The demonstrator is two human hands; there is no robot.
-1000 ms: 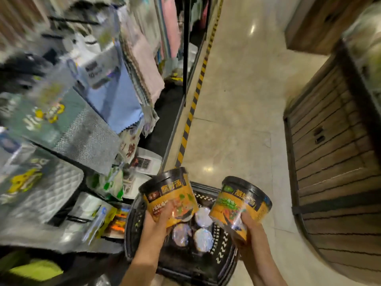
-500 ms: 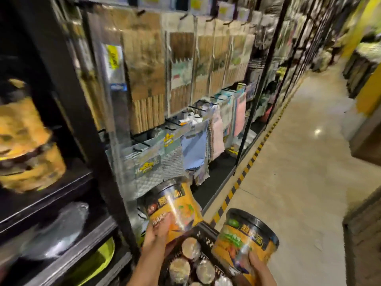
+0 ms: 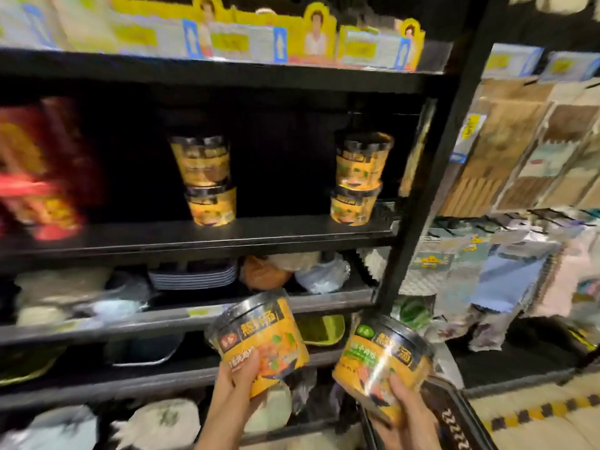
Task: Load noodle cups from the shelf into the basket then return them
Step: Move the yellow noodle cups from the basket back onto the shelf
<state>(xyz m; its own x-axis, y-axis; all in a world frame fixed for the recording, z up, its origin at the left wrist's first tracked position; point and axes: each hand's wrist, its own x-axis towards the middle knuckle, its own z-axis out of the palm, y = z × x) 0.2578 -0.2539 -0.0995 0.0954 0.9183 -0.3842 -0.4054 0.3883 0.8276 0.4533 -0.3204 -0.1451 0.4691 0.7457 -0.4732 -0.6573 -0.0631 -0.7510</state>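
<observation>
Both cups swung shelfward: left hand [image 3: 235,381] grip and right hand [image 3: 410,414] each clutch one (tilted).

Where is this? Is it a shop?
Most likely a shop: noodle cups stacked on a black shelf, price tags along the top, cloths hanging nearby, and a basket below.

The two near noodle cups [image 3: 263,342] [image 3: 383,362] wear glossy film that throws glare, under shiny black lids. The shelf [image 3: 201,237] boards look matt black, smooth. On the right hang woven mats [image 3: 519,151] and soft cloths [image 3: 506,280]; the basket [image 3: 454,414] is black plastic.
</observation>
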